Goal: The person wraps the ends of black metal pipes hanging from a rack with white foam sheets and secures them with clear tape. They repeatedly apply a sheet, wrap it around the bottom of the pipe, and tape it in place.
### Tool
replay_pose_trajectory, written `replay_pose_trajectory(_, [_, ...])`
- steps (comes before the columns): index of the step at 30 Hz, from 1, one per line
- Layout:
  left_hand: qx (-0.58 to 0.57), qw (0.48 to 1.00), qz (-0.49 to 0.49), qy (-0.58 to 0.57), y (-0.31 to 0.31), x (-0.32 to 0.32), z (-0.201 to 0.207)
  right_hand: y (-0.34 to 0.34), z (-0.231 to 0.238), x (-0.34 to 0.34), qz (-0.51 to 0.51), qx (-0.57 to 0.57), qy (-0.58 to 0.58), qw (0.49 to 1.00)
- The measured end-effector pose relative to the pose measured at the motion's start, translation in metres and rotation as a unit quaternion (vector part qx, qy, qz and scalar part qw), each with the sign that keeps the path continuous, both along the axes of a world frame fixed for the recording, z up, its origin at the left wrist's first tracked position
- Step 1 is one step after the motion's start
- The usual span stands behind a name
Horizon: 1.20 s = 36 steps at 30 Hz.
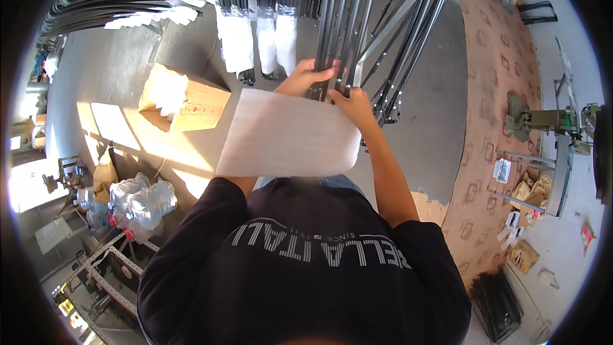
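Note:
Several long black metal tubes [345, 25] stand in a bundle in front of me, their lower ends toward my hands. My left hand [308, 76] is closed around tubes on the bundle's left side, its fingers reaching across them. Just right of it and nearer to me, my right hand [355, 103] grips the tubes close to their ends, thumb and fingers bent. A white foam sheet [287, 135] lies over my left forearm and hides much of it. The sheet's far edge is close below the tube ends; how it is held is hidden.
Bundles of black tubes with white-wrapped ends [235, 41] hang to the left of the bundle. An open cardboard box [203, 108] stands on the floor at left, beyond clear plastic bottles [150, 203]. Brown patterned flooring [488, 108] runs along the right, beside a metal stand [559, 176].

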<state>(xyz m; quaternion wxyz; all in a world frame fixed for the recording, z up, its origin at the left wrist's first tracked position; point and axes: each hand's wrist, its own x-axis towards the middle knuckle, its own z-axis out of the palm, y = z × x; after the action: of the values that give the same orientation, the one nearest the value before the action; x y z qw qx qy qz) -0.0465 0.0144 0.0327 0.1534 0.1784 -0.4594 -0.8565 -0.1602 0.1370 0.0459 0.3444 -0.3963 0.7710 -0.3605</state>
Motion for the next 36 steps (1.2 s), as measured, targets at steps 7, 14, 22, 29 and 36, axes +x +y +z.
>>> replay_pose_trajectory(7, [-0.022,0.977,-0.209,-0.027,-0.018,-0.010,0.031,-0.006,-0.006,0.005,0.025,-0.052,0.036,0.998])
replay_pose_trajectory(14, [0.033,0.979,-0.202,0.005,-0.017,-0.015,0.017,0.038,-0.028,0.036,-0.121,-0.093,0.020,0.988])
replay_pose_trajectory(22, [0.002,0.970,-0.239,0.047,-0.025,-0.017,0.007,0.048,-0.034,0.054,-0.067,-0.129,0.002,0.989])
replay_pose_trajectory(29, [0.029,0.978,-0.205,0.023,-0.019,-0.017,0.010,0.009,0.000,0.059,-0.057,-0.148,0.023,0.987])
replay_pose_trajectory(36, [0.061,0.976,-0.211,0.002,-0.034,-0.003,-0.025,0.034,-0.024,0.014,-0.028,-0.167,0.043,0.985])
